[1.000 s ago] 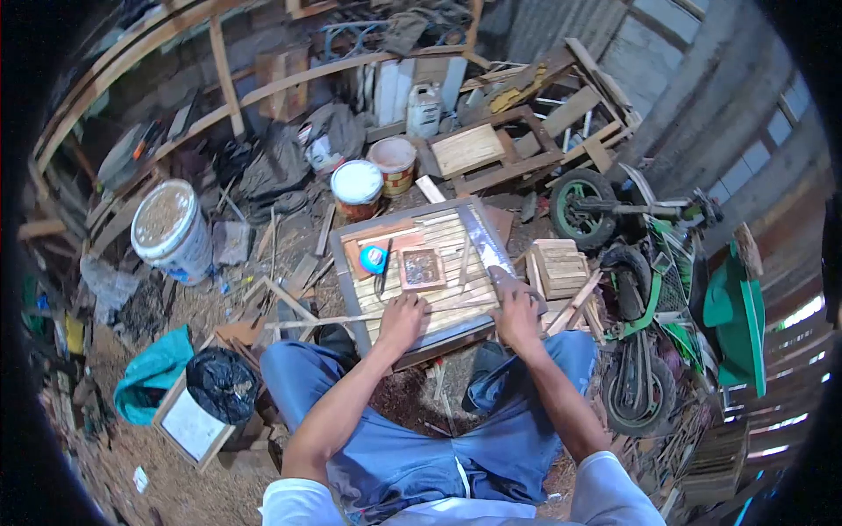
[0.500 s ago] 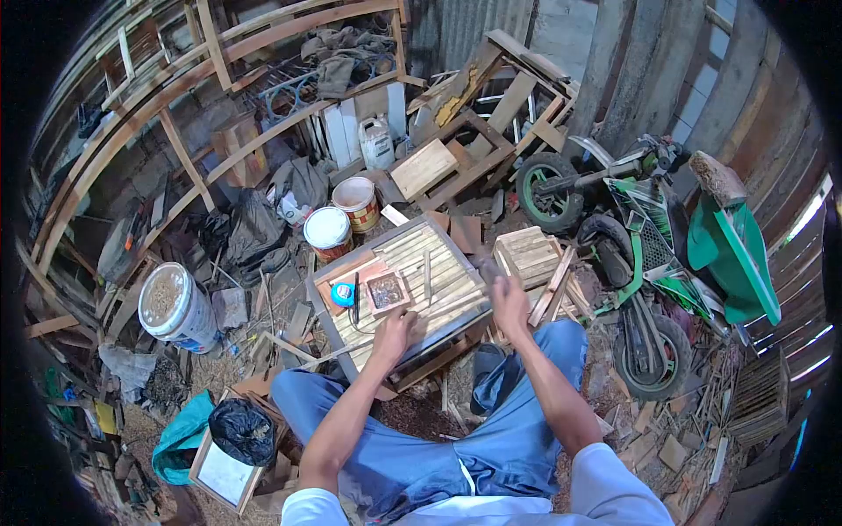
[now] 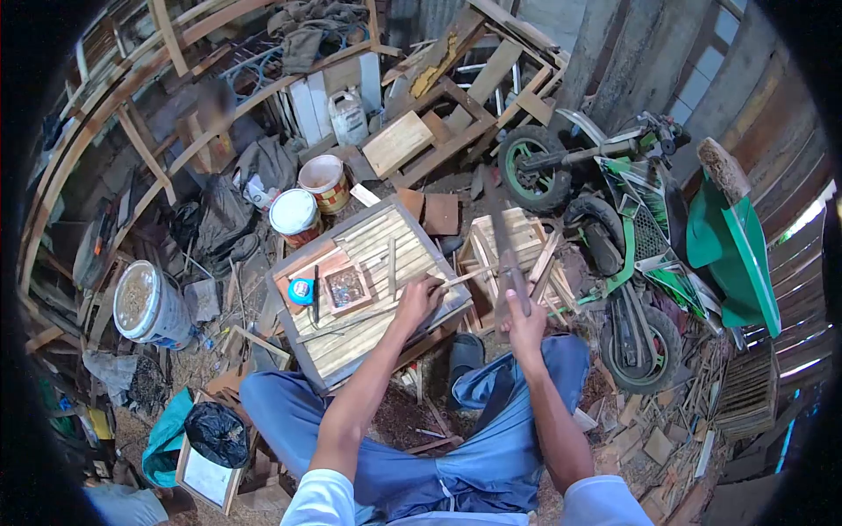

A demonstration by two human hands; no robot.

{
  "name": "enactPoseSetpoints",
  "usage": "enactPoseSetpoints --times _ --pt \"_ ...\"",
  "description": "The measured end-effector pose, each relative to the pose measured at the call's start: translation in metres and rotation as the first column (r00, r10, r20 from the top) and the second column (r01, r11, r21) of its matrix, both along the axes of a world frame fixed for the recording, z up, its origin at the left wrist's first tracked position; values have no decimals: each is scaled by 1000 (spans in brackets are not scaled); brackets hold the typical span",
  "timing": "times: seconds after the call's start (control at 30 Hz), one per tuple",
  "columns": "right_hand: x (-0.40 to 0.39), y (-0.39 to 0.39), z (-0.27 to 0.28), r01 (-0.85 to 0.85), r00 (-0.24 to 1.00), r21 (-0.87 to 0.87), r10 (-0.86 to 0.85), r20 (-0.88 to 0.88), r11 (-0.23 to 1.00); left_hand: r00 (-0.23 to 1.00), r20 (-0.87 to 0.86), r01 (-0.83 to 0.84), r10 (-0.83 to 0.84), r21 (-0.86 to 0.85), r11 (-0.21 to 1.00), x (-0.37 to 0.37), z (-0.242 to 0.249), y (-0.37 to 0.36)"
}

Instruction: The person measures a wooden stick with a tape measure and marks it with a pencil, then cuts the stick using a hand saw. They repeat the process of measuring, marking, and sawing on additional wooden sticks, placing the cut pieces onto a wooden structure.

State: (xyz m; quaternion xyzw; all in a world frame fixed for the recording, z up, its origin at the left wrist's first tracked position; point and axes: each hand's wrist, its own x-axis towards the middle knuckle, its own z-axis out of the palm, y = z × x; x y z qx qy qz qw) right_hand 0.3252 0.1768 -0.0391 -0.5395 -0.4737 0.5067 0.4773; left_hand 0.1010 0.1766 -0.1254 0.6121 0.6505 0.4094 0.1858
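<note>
My left hand is closed on a thin wooden strip, which slants across a slatted wooden board with a dark frame. The strip's right end sticks out past the board's edge. My right hand grips a dark flat-bladed tool by its handle, close to that end; blur hides its exact kind. On the board are a small wooden box of small metal pieces, a blue tape measure, a slim black stick-like thing and a short loose slat.
Behind the board stand two paint buckets. A white bucket is at left. To the right are stacked wood pieces, a small green motorbike and a green wheelbarrow. Wood scraps cover the floor.
The view has shifted right. My left hand has moved right along the strip, whose end now projects past the board. The bladed tool in my right hand shows more clearly.
</note>
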Motion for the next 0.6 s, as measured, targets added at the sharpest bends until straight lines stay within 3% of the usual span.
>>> enactPoseSetpoints --times 0.1,0.27,0.33,0.37,0.6 --pt "-1 -6 -14 -106 988 -9 107 108 994 998 67 -6 9 -44 999 5 2 9" --pt "13 -18 -38 -260 876 10 232 422 965 1000 -6 18 -17 80 997 1 5 17" --pt "14 -23 -34 -273 858 -37 260 442 961 1000 -3 27 -27 117 993 0 4 18" --pt "14 -24 -36 -269 857 -40 258 446 962 999 44 18 -17 -8 1000 2 4 18" --pt "10 -32 -65 -230 885 19 201 420 973 1000 21 -1 -2 142 990 5 1 25"
